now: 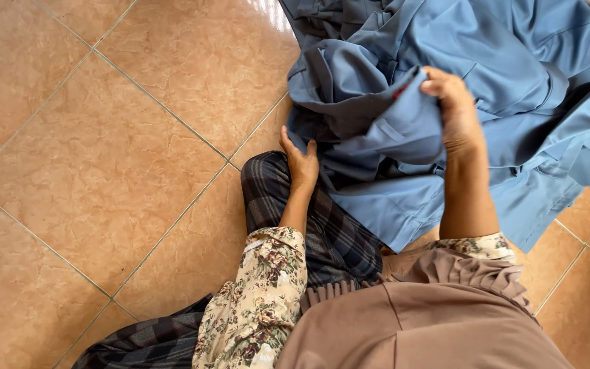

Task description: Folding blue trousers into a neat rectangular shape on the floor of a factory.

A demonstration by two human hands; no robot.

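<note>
Blue garment [513, 82], a heap of plain mid-blue cloth, is lying bunched on the tiled floor [104, 171] in the upper right of the view, spreading from the top edge down over the person's knee. Folds, seams and a flap-like piece are showing; one corner is hanging lower right. A tiny red spot, maybe a tag, is peeking from a fold just beside the right thumb; too small to tell its shape.

Right hand [455, 113] is closing round a raised fold of the blue garment, thumb on top, fingers wrapped behind the cloth, lifting that fold a bit above the rest of the heap.

Left hand [300, 160] is resting at the left edge of the heap, fingers tucked under or into the cloth edge, thumb out; whether it is actually pinching the cloth cannot be told.

Both forearms are coming out of floral sleeves [261, 301], cream with dark flowers. Dark plaid trousers [336, 232] are covering the bent leg under the left hand and touching the heap. A brown pleated cloth [431, 321] is filling the bottom centre, nearest the camera.

Floor is glossy tan marbled tile with diagonal grout lines; glare is showing at top centre. A grey-green mottled patch is showing at the far right edge.
</note>
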